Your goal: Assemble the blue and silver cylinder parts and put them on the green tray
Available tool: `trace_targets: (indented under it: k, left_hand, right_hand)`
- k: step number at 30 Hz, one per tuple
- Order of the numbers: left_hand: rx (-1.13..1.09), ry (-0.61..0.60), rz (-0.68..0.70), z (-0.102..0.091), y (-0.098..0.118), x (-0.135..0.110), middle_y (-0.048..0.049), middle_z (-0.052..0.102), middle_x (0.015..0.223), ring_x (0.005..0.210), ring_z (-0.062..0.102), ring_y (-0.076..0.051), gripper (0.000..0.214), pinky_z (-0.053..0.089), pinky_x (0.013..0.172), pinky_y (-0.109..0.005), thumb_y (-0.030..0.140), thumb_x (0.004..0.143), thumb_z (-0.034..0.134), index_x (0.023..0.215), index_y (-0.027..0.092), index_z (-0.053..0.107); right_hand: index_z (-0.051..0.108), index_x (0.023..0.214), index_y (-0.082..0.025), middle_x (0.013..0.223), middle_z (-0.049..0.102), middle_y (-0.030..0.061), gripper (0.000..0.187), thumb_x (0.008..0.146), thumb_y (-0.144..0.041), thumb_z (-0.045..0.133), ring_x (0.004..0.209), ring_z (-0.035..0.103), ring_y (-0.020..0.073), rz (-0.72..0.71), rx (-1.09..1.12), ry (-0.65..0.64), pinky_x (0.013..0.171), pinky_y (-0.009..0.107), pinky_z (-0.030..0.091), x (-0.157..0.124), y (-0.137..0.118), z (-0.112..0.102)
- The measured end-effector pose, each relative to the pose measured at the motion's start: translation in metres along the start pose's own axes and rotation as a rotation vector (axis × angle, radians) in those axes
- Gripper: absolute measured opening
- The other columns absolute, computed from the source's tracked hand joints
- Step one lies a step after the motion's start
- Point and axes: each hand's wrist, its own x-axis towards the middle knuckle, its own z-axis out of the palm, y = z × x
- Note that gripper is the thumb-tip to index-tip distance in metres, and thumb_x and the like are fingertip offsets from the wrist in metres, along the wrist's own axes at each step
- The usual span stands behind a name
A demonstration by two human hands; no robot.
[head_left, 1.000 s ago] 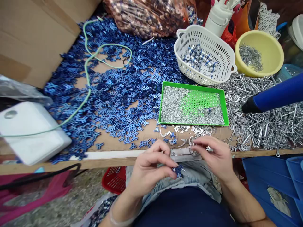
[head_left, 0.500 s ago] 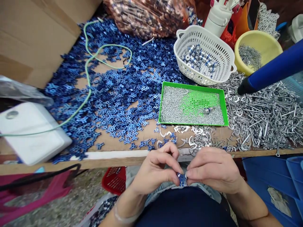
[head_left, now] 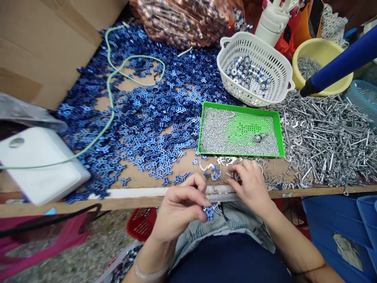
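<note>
Left hand (head_left: pixel 178 210): fingers pinched together on a blue three-armed metal piece (head_left: pixel 209 212), held low above the lap, lower middle of frame; thin silver clip (head_left: pixel 216 206) sticks out of it.
Right hand (head_left: pixel 250 186): fingers curled down among curved silver clips (head_left: pixel 226 161), bottom edge of board.
Why: loose parts lie spread within reach.
Hidden: right fingertips covered; cannot tell whether anything is gripped.

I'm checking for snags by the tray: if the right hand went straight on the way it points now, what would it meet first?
Probably the loose silver curved clips just past the right hand's fingertips, before the green tray. Depth is unclear; it may already touch them.
</note>
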Motion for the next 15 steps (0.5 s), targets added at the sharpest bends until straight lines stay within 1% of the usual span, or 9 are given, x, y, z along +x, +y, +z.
trace_targets:
  k: [2,3,6,8,9,12,15]
  left_hand:
    - [0.012,0.008,-0.002,0.001,-0.001,0.0,-0.0003,0.046,0.065,0.063,0.046,-0.013,0.008,0.039,0.052,-0.024,0.033,0.07,0.074,0.076,0.027,0.074]
    - [0.02,0.017,-0.005,0.002,-0.001,0.0,-0.0003,0.046,0.065,0.063,0.046,-0.013,0.008,0.039,0.052,-0.024,0.033,0.07,0.075,0.075,0.026,0.073]
    - [0.061,0.082,0.009,0.006,0.0,-0.001,-0.0002,0.046,0.064,0.063,0.047,-0.013,0.009,0.04,0.053,-0.025,0.031,0.07,0.075,0.075,0.025,0.073]
    - [0.104,0.159,0.05,0.01,0.0,-0.002,-0.0002,0.047,0.065,0.064,0.047,-0.013,0.009,0.039,0.054,-0.026,0.03,0.07,0.075,0.077,0.024,0.073]
    - [0.132,0.201,0.084,0.012,-0.001,-0.002,0.0,0.048,0.065,0.064,0.047,-0.013,0.009,0.039,0.055,-0.026,0.028,0.071,0.075,0.079,0.024,0.073]
    - [0.242,0.301,0.215,0.019,-0.003,-0.003,0.0007,0.048,0.068,0.067,0.046,-0.013,0.012,0.037,0.058,-0.027,0.021,0.073,0.074,0.085,0.024,0.071]
    - [0.354,0.332,0.332,0.025,-0.004,-0.004,0.0014,0.048,0.068,0.069,0.044,-0.014,0.017,0.035,0.064,-0.03,0.017,0.073,0.073,0.089,0.022,0.07]
  right_hand:
    - [0.06,0.084,-0.019,0.085,0.059,0.0049,0.005,0.08,-0.022,0.063,0.083,0.048,0.0222,-0.014,0.004,-0.006,0.073,0.037,0.041,0.0,-0.003,0.0]
    - [0.059,0.081,-0.019,0.084,0.06,0.0041,0.003,0.08,-0.019,0.062,0.082,0.049,0.0213,-0.017,0.043,0.005,0.073,0.036,0.042,-0.001,-0.004,-0.002]
    - [0.058,0.079,-0.02,0.081,0.063,0.0003,0.006,0.08,-0.016,0.062,0.08,0.054,0.0165,-0.058,0.294,0.085,0.071,0.031,0.045,-0.005,-0.008,-0.015]
    - [0.059,0.082,-0.021,0.078,0.064,-0.0018,0.006,0.081,-0.016,0.062,0.076,0.057,0.0131,-0.15,0.426,0.134,0.068,0.028,0.047,-0.011,-0.014,-0.028]
    - [0.06,0.084,-0.022,0.077,0.065,-0.0023,0.007,0.081,-0.016,0.063,0.074,0.059,0.0119,-0.212,0.456,0.15,0.066,0.027,0.048,-0.014,-0.018,-0.034]
    - [0.062,0.091,-0.019,0.076,0.068,-0.0002,0.013,0.079,-0.013,0.065,0.07,0.061,0.011,-0.397,0.456,0.234,0.066,0.026,0.051,-0.02,-0.032,-0.049]
    - [0.063,0.093,-0.015,0.074,0.07,0.0029,0.017,0.077,-0.008,0.065,0.069,0.063,0.0109,-0.493,0.437,0.382,0.065,0.024,0.054,-0.023,-0.043,-0.051]
